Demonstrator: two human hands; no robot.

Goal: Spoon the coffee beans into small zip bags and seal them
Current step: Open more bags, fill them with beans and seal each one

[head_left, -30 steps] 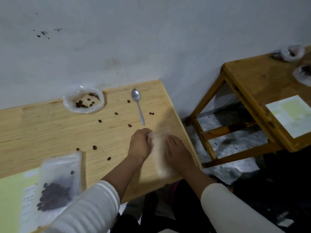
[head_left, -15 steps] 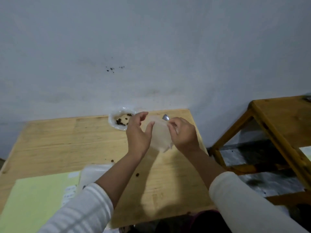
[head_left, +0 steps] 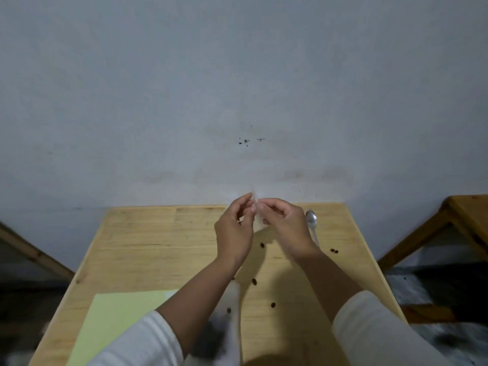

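A small clear zip bag [head_left: 255, 204] hangs edge-on between my two hands above the far part of the wooden table [head_left: 148, 249]. My left hand [head_left: 233, 231] pinches it from the left. From the right, my right hand [head_left: 285, 225] pinches its top edge. A metal spoon [head_left: 312, 225] lies on the table just right of my right hand. Several loose coffee beans [head_left: 262, 245] are scattered on the wood. A filled bag of beans [head_left: 216, 334] lies partly hidden under my left forearm. The bowl of beans is hidden behind my hands.
A pale green sheet [head_left: 113, 320] covers the table's near left. A second wooden table [head_left: 467, 215] stands to the right across a gap, and a wooden frame [head_left: 31, 252] sits at left. A grey wall rises right behind the table.
The view has tilted up and swung left. Both hands lifted the empty bag off the table's right edge and brought it up edge-on, pinched at its top.
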